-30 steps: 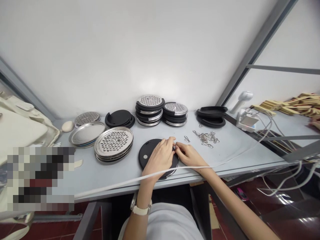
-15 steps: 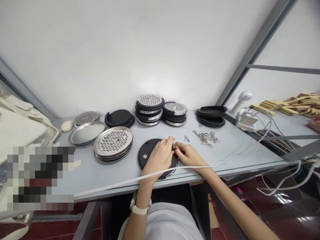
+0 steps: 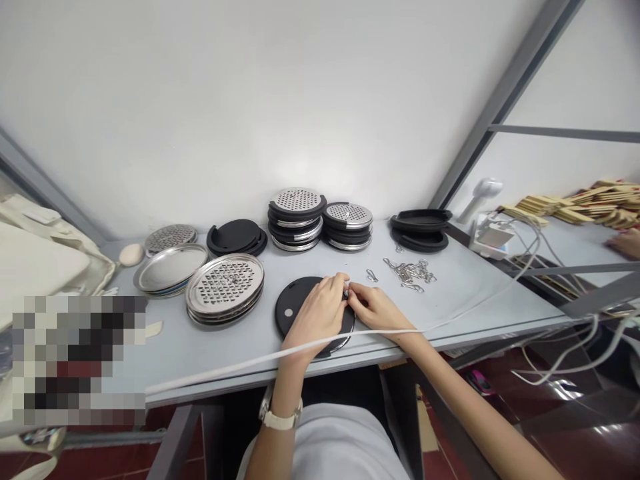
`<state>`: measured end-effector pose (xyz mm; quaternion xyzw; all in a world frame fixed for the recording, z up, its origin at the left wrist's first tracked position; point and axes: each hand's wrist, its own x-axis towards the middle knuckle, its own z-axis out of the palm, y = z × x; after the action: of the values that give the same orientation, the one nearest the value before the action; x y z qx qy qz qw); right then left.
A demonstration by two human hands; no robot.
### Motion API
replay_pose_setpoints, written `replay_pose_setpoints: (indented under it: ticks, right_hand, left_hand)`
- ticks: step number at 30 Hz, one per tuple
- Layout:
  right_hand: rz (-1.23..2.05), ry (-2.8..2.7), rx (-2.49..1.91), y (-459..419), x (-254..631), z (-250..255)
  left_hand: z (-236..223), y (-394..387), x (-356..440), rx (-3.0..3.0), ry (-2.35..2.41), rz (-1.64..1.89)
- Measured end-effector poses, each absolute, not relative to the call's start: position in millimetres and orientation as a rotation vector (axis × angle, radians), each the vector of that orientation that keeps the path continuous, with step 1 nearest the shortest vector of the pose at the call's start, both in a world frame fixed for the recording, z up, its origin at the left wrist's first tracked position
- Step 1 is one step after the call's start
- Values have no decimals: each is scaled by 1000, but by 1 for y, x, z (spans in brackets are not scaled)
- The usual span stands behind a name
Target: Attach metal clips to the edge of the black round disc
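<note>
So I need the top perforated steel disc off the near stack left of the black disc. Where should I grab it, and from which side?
Take the top perforated steel disc by its raised rim, from the near front edge. It lies flat on its stack, so a thumb likely slips under the lip there. That side faces bare table; plain trays crowd the far left, and the left hand rests on the black disc to its right.
</note>
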<state>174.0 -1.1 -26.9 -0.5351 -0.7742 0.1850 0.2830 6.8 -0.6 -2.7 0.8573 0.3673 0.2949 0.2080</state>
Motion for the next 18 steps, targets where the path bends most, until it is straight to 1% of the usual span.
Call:
replay_pose_setpoints:
  ticks: [18]
  right_hand:
    - [491,-2093,-1435,0,174,-28]
  left_hand:
    - [-2,0,8,2407,1006,812]
